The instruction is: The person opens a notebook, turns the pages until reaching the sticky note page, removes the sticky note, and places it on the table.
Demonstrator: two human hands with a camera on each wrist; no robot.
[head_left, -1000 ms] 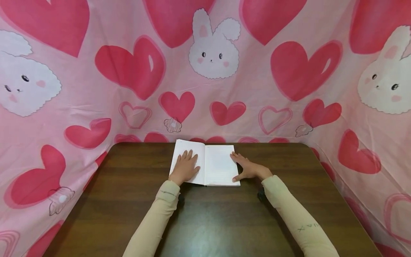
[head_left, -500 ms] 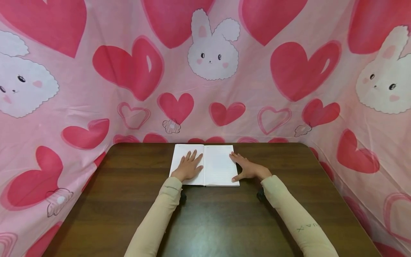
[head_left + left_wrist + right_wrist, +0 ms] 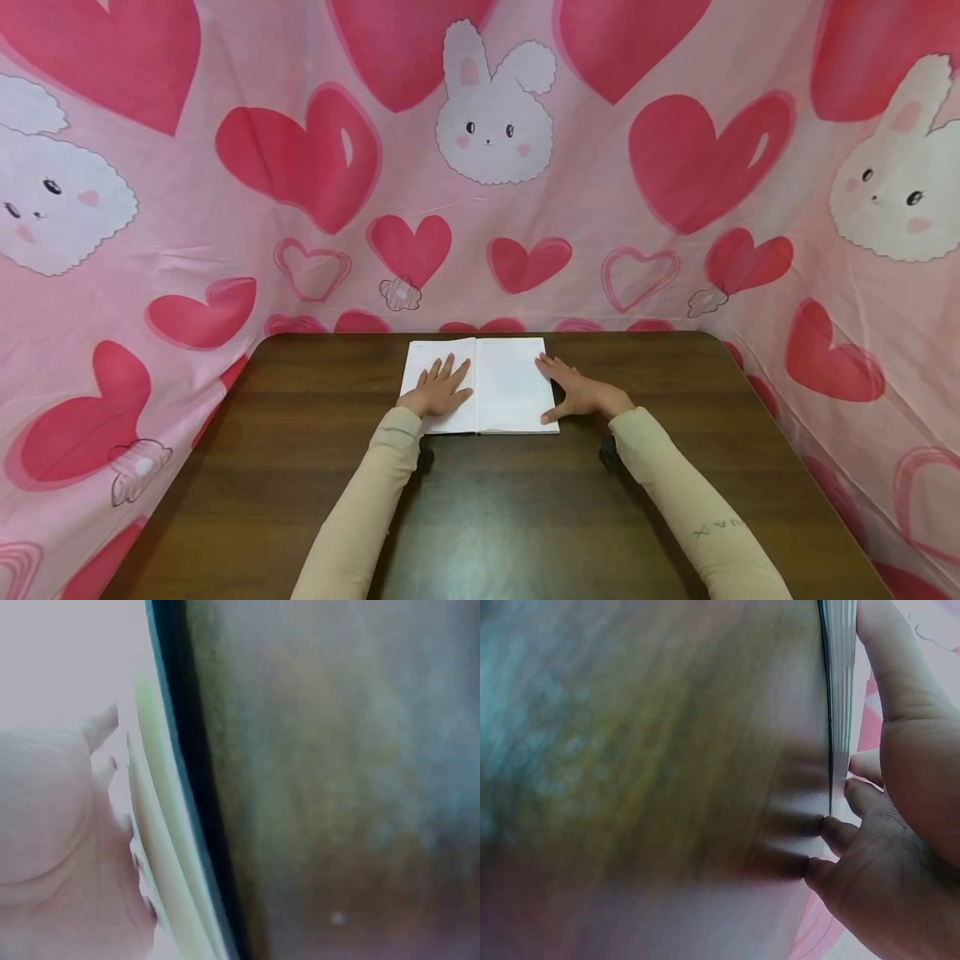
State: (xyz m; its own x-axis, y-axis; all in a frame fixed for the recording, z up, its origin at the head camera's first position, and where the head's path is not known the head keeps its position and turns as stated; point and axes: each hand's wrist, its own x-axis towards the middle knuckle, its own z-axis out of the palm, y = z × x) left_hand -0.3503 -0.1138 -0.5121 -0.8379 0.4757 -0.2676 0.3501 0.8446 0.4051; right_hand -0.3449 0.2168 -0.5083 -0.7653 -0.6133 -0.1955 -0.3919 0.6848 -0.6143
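The left page (image 3: 417,357) has come down since a second ago, when its far corner stood higher, and the left hand (image 3: 437,393) has slid slightly toward the spine; the right hand (image 3: 581,393) has kept its place. The left hand's fingers are apart, fanned over the left page. The right hand's fingers are spread too, thumb well away from them: they reach the far part of the right page's outer edge, while the thumb rests at the near corner. In the right wrist view, the two lowest fingertips meet the surface (image 3: 480,517), with dark reflections beside them.

Between the hands lies the book (image 3: 487,385), opened, at the far middle of the surface. Its spine runs straight away from the person, with a page to either side; the right page (image 3: 513,387) shows faint lines. Seen from the left wrist, the page edges bow in layers above a dark cover (image 3: 184,765).

The book's far edge is just beside the surface's far edge. Bare wood stretches left and right of the book, and from its near edge toward the person, between the two sleeves (image 3: 367,500). Pink cloth (image 3: 322,50) with hearts and rabbits hangs behind.
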